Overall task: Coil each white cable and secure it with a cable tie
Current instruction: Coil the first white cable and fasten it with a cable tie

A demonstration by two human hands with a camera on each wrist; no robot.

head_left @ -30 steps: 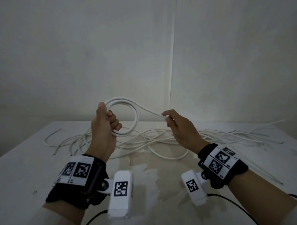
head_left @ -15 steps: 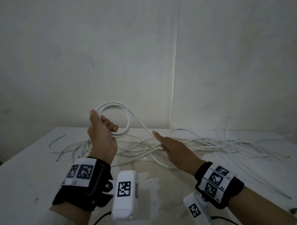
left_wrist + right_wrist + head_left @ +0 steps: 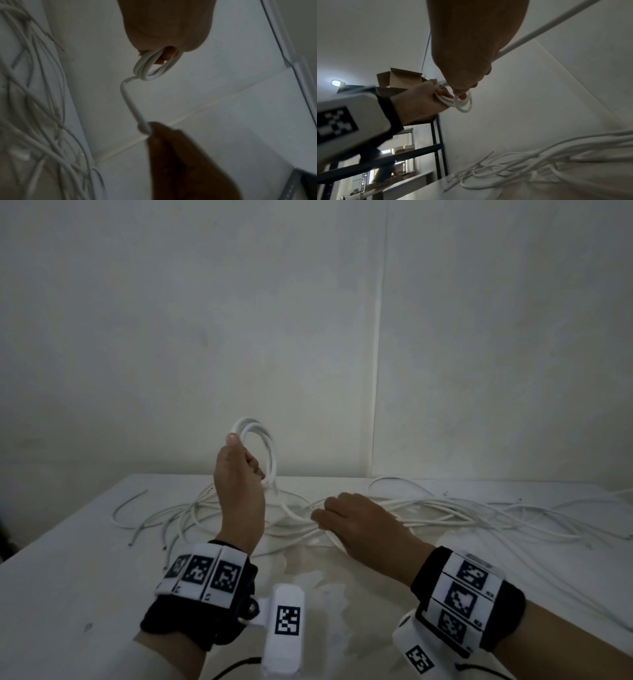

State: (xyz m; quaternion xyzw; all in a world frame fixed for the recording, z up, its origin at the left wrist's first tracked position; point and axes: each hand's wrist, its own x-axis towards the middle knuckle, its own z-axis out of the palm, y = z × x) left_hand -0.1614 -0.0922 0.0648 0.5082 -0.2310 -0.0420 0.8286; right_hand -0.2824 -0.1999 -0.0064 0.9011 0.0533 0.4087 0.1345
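Note:
My left hand (image 3: 248, 470) is raised above the table and grips a small coil of white cable (image 3: 265, 445), held almost edge-on to me. The coil (image 3: 155, 66) has a few loops, and one strand (image 3: 130, 102) trails down from it to my right hand. My right hand (image 3: 320, 513) is low over the cable pile with its fingers (image 3: 155, 129) pinching that strand. In the right wrist view the cable (image 3: 542, 28) runs out past my palm, and the coil (image 3: 460, 104) sits in my left fist. I see no cable tie.
Several loose white cables (image 3: 462, 515) lie tangled across the back of the white table (image 3: 68, 577), reaching both sides. The wall stands close behind. A yellowish stain (image 3: 329, 573) marks the table between my wrists. Black metal shelving (image 3: 436, 135) with a cardboard box (image 3: 402, 78) stands to the left.
My right hand came down from beside the coil to the pile and now pinches the strand lower. My left hand turned the coil from face-on to nearly edge-on.

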